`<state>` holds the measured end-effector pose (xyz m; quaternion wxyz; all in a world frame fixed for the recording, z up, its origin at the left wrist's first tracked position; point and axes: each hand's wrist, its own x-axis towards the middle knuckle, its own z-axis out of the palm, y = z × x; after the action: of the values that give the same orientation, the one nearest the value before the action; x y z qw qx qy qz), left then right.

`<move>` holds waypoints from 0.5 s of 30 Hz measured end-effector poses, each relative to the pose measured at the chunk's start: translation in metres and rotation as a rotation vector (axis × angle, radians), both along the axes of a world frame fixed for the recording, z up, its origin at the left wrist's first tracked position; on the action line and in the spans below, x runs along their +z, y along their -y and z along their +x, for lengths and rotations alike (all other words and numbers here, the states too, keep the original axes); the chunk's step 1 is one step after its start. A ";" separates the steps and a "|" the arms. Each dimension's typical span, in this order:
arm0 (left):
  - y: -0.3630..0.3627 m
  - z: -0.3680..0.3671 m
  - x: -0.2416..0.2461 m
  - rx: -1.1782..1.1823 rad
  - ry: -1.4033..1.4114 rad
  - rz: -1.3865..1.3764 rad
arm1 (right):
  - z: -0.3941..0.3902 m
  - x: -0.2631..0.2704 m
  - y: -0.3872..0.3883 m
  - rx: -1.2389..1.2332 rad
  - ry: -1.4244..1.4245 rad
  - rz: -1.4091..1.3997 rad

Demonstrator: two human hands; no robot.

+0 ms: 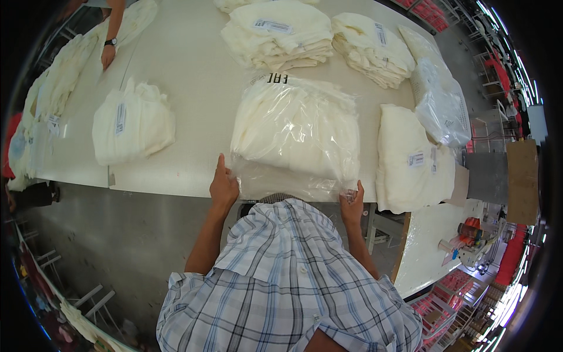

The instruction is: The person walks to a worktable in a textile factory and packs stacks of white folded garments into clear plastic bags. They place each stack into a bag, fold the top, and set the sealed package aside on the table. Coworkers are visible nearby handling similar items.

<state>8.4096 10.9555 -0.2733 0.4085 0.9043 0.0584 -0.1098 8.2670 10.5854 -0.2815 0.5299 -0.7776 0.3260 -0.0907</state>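
Observation:
Before me on the white table a clear plastic bag (303,180) lies around a folded cream garment (294,127). Its near end, a flat empty stretch of film, reaches the table's front edge. My left hand (224,187) grips that end's left corner, index finger stretched out. At the right corner, my right hand (352,204) pinches the film, which is bunched at the fingers. A folded cream garment with labels (396,185) lies right of the bag, over the table edge. Farther left rests another labelled cream garment (136,127).
Two stacks of folded cream garments (281,44) (374,53) stand beyond the bag. Clear plastic bags (440,105) lie over a perforated basket at the right. A co-worker's hand (108,56) with a watch reaches over the table near a cream fabric heap (66,75). A sewing machine (477,251) stands lower right.

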 end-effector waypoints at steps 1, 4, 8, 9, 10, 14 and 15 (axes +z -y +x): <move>-0.003 -0.002 -0.001 0.004 -0.024 0.007 | 0.000 0.000 -0.001 0.023 0.025 -0.047; -0.012 -0.008 0.000 0.008 -0.060 0.030 | -0.004 0.012 -0.001 0.023 -0.053 -0.077; -0.018 -0.019 -0.003 -0.106 0.087 0.064 | -0.011 0.024 0.002 0.129 -0.211 -0.248; -0.019 -0.022 -0.005 -0.122 0.110 0.084 | -0.014 0.022 0.003 0.146 -0.242 -0.331; -0.019 -0.024 -0.008 -0.139 0.201 0.086 | -0.017 0.018 0.003 0.151 -0.159 -0.295; -0.024 -0.035 -0.023 -0.048 0.217 -0.029 | -0.027 -0.001 0.003 0.032 -0.085 -0.270; -0.025 -0.037 -0.025 0.021 0.097 -0.080 | -0.028 -0.003 0.003 -0.023 -0.138 -0.251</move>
<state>8.3731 10.9809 -0.2988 0.4478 0.8908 0.0433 -0.0638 8.2394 10.5825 -0.2848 0.4038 -0.8384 0.3567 -0.0829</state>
